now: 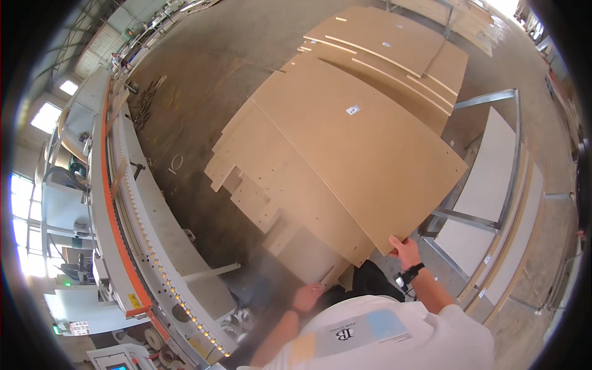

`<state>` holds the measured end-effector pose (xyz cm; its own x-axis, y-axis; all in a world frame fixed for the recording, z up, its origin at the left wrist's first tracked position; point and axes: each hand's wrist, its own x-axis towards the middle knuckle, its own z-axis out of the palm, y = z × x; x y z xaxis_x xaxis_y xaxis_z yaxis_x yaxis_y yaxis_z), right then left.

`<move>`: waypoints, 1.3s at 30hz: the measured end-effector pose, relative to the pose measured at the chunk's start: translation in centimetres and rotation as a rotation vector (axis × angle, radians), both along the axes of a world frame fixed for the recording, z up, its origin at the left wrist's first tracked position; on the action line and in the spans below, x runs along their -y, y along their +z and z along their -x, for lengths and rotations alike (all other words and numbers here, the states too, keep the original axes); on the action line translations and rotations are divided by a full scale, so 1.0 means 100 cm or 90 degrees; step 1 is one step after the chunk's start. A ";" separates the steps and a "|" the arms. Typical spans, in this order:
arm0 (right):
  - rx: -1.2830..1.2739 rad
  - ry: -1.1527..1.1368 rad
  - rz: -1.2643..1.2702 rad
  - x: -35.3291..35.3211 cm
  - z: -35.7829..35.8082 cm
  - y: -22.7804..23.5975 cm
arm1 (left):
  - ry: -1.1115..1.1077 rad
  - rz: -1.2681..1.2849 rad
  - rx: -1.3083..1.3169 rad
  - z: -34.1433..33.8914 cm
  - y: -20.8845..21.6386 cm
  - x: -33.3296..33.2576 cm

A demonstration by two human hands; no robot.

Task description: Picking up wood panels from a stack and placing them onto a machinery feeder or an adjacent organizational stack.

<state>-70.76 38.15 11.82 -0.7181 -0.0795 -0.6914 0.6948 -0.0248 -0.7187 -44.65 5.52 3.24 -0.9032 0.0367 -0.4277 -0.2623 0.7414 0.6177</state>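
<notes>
A large brown fibreboard panel with a white label lies on top of a stack of panels in front of me. My right hand pinches its near right corner, thumb on top, and a black watch is on that wrist. Lower left, my left hand is at the near edge of a paler, blurred panel, its fingers closed on that edge and partly smeared. Beside it, a lighter board with cut-outs and small holes rests next to the big panel's left edge.
A long edge-banding machine with an orange strip and a roller row runs along my left. More brown boards are stacked farther off. At right stands a metal frame with white panels leaning by it.
</notes>
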 end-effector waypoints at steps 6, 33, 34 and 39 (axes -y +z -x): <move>-0.065 -0.056 -0.080 0.008 -0.107 0.104 | 0.146 -0.548 -0.028 0.046 -0.026 0.035; -0.249 -0.057 -0.156 -0.157 -0.266 0.183 | 0.665 -1.199 -0.018 0.070 0.100 0.035; -0.242 -0.025 -0.161 -0.164 -0.251 0.173 | 0.691 -1.191 -0.052 0.057 0.108 0.037; -0.122 0.165 0.007 -0.167 -0.133 0.128 | 0.655 -1.158 -0.265 -0.006 0.135 0.025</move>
